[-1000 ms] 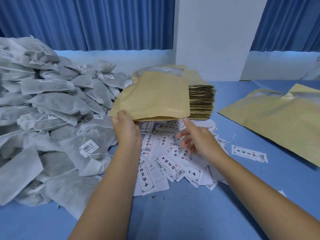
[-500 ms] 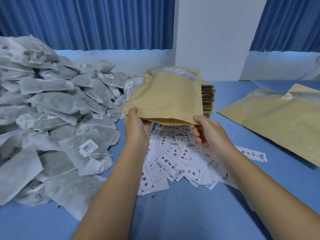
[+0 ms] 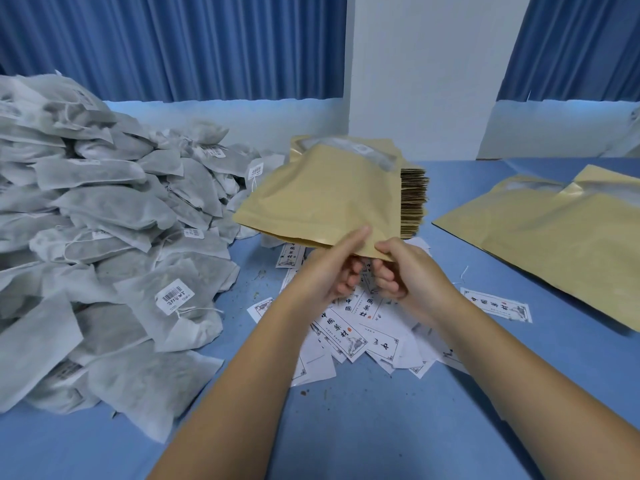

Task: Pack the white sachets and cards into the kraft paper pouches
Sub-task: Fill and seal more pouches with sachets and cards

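Held up just above the heap of cards (image 3: pixel 349 327), clear of the blue table (image 3: pixel 346 427): one kraft paper pouch (image 3: pixel 322 202), tilted, with its window end turned to the far side. Pinched at the near edge by the left hand (image 3: pixel 329 271), thumb flat on top, fingers curled underneath. Pinched at the near right corner by the right hand (image 3: pixel 405 268) in the same manner, thumb above, curled fingers below. Both hands directly over the heap of cards, close together, knuckles nearly meeting. Cannot tell whether the mouth of the pouch is open.

Behind the heap of cards, partly hidden by the held pouch: a stack of flat pouches (image 3: pixel 414 202), only its layered edges showing. Left of the heap of cards: a big pile of white sachets (image 3: pixel 104 237), touching the heap's left border, several with barcode tags on strings. Right of the heap of cards: a single card (image 3: pixel 497 304) lying apart, face up. Farther right of the heap, well apart from it: more kraft pouches (image 3: pixel 554 230) lying flat and overlapping. Near the front edge of the heap of cards: a few dark crumbs (image 3: pixel 304 392) on the table.
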### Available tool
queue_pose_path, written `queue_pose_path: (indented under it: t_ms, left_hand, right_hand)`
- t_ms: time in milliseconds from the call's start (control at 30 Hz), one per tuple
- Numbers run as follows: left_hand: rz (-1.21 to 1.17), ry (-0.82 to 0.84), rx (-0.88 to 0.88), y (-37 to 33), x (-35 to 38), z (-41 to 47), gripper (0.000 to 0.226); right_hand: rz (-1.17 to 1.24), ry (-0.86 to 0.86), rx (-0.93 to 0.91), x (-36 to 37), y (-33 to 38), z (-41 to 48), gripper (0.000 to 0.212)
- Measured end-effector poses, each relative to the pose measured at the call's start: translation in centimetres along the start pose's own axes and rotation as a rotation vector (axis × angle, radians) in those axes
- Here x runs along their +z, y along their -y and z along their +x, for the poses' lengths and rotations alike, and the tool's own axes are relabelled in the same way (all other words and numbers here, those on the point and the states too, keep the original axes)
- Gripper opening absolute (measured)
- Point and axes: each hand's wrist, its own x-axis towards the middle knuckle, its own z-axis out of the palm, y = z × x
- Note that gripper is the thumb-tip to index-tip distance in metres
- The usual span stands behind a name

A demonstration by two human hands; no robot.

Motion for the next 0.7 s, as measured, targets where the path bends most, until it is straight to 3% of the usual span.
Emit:
queue_pose_path:
  t_ms: [67,200,333,500,700]
  left_hand:
    - [0.049,-0.017,0.011,0.4,0.7,-0.1,0.038]
    - [-0.094,-0.059,0.055,0.4,1.3,-0.1,0.042]
    - [-0.061,-0.213,0.101,0.2,1.6,0.0,0.038]
    - [-0.046,-0.227,0.142,0.4,2.0,-0.1,0.051]
    - [-0.155,-0.438,0.227,0.0,1.1,0.1,0.028]
  right_hand:
    - [-0.015,0.020,-0.024,0.4,-0.3,-0.2,0.041]
    - [-0.021,0.008,-0.035,0.6,-0.3,-0.4,0.042]
    - [-0.007,-0.022,-0.027,0.8,-0.2,-0.5,0.044]
    - [0.083,-0.087,-0.026,1.2,-0.3,-0.5,0.036]
    - [0.122,-0.168,-0.082,0.8,-0.5,-0.3,0.034]
